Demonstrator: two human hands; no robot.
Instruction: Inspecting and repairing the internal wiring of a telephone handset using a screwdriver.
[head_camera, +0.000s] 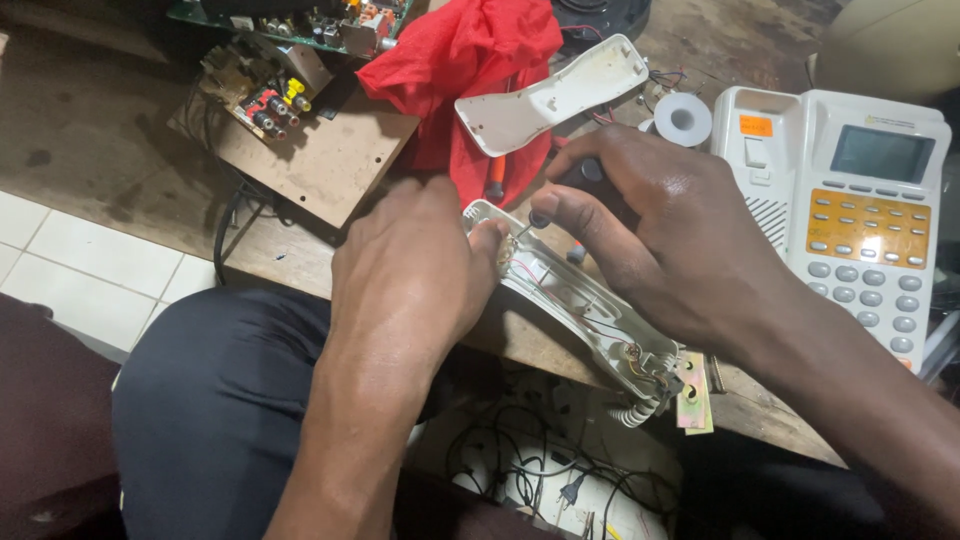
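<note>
An opened white telephone handset half (585, 310) lies across the wooden bench edge, its wires and inner parts showing. My left hand (410, 275) grips its upper end, thumb on the rim. My right hand (640, 215) holds a dark-handled screwdriver (590, 180), its thin tip pointing into the handset's upper end. The handset's other shell (555, 95) lies face down, further back, on a red cloth (460, 50). A coiled cord (640, 410) hangs from the handset's lower end.
A white desk telephone base (850, 200) with grey and orange keys stands at right. A white tape roll (685, 120) lies behind my right hand. Circuit boards (270, 90) sit at back left on a wooden board (320, 160). Tangled cables (540, 480) lie under the bench.
</note>
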